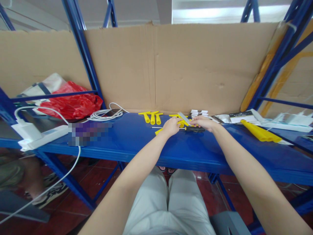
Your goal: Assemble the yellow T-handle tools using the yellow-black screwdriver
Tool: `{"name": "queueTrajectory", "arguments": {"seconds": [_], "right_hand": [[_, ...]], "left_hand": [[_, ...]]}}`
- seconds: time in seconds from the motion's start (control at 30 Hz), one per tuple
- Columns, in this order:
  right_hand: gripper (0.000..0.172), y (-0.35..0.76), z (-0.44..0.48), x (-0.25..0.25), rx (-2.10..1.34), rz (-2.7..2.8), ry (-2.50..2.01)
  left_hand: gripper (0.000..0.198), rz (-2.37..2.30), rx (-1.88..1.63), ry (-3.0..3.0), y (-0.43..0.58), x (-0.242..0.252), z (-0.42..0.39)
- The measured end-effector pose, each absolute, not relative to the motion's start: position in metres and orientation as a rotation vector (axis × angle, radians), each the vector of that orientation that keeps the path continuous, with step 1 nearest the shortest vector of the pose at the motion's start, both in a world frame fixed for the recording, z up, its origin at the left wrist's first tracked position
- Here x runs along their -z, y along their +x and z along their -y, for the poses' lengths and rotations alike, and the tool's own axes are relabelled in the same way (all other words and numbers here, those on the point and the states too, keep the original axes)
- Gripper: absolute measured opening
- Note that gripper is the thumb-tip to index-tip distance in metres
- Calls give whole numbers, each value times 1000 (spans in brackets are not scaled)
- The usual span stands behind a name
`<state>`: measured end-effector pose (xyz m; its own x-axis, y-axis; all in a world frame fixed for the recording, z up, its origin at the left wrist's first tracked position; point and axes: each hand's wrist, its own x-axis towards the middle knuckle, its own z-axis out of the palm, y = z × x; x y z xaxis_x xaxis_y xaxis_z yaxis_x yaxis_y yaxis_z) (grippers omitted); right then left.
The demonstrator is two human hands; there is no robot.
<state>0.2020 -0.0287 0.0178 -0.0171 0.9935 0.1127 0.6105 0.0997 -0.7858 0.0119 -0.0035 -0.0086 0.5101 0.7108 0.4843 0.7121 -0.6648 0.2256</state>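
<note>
A flat pale-grey strip slants between my two hands over the blue shelf. My right hand pinches its lower end. My left hand is closed just left of the strip, next to yellow plastic; what its fingers grip is hidden. Under the hands lies a screwdriver with a black handle, its shaft pointing left. Part of a yellow piece shows below my left wrist. Further left, three yellow T-shaped handles lie side by side. Small white pieces are stacked behind my right hand.
The blue shelf is backed by cardboard. At left are a coiled white cable, a red plastic bag and a power strip. At right lie a yellow roll and packaging. Another person's leg shows lower left.
</note>
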Motion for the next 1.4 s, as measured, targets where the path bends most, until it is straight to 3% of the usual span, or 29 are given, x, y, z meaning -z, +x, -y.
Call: {"name": "queueTrajectory", "arguments": {"seconds": [0.47,0.77,1.23,1.4], "right_hand": [[15,202,29,-19,-764,1702,-1584],[26,202,26,-15,-772,1621,-1473],[12,200,30,-16,-851,1596,-1438],[15,198,30,-14,-784,1643,-1479]], "left_hand": [[61,1154,541,-2674,15,5,17],[59,1168,617,-2663,15,6,15],[52,1165,593,-2674,14,4,15],[48,1189,535,-2668,14,3,17]]}}
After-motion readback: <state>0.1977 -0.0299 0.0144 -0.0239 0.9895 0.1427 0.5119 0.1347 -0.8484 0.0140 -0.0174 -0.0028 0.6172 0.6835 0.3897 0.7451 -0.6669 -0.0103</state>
